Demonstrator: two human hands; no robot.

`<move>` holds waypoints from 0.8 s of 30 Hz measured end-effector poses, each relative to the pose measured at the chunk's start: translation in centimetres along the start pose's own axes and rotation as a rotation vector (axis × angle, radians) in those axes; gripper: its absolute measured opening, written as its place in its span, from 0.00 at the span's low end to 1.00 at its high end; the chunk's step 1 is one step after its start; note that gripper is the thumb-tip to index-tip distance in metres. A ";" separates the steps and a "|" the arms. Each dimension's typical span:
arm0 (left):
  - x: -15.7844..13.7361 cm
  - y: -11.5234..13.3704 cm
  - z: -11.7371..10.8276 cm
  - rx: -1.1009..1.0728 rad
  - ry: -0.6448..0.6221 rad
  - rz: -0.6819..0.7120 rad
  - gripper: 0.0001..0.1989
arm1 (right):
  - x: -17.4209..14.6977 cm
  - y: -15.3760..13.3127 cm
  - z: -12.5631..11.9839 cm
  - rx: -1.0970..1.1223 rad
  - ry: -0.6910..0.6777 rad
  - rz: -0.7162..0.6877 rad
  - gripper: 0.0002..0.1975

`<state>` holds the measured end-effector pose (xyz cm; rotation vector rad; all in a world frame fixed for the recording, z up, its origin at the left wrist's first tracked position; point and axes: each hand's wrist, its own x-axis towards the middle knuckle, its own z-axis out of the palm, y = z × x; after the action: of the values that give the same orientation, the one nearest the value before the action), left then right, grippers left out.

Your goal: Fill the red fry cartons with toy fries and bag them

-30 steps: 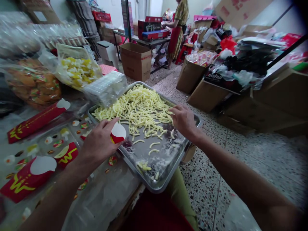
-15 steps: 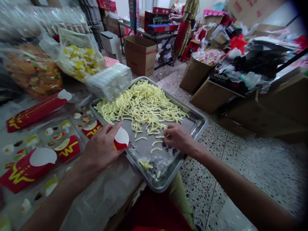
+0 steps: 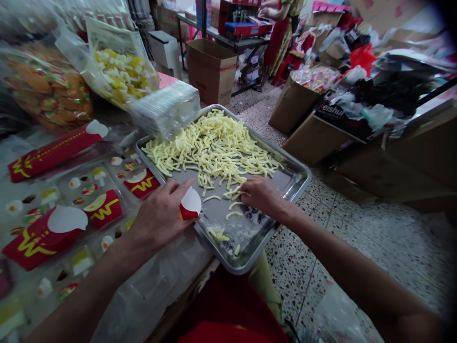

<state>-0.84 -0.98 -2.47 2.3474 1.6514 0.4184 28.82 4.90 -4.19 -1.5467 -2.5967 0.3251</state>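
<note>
My left hand [image 3: 159, 216] is closed around a small red fry carton [image 3: 191, 206] with a white inner flap, at the tray's left edge. My right hand [image 3: 263, 196] is over the metal tray [image 3: 214, 214], its fingers pinched on pale yellow, fry-shaped candies [image 3: 233, 194] at the front of the pile. A large heap of the same fry candies [image 3: 210, 143] covers the tray's far half. A few loose pieces and white powder lie near its close corner. How many pieces my right fingers hold is hidden.
On the table at left are filled red cartons [image 3: 142, 183], blister trays of small candies [image 3: 85, 183] and a stack of red cartons [image 3: 53, 150]. Behind stand a bag of yellow-white candies [image 3: 123, 76] and clear plastic trays [image 3: 166, 107]. Cardboard boxes [image 3: 210, 71] and a person [image 3: 280, 43] are beyond.
The view has tilted slightly, so the scene sits higher. My right fingers have moved a little left across the tray to the candies at the pile's front. My left hand keeps hold of the carton.
</note>
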 end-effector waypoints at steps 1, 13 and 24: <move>0.1 0.2 -0.1 0.012 -0.014 0.002 0.39 | -0.5 -0.3 -0.3 0.063 0.034 0.046 0.06; 1.6 3.6 0.2 0.174 -0.162 0.064 0.41 | -3.8 -4.1 1.5 -0.026 -0.037 -0.036 0.05; 1.4 5.6 0.8 0.172 -0.173 0.107 0.29 | -3.3 -5.3 -2.7 -0.133 -0.066 -0.108 0.05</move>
<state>4.83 -1.56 -1.09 2.5223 1.5433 0.0906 26.43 -0.12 -0.25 -1.4493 -2.7926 0.2001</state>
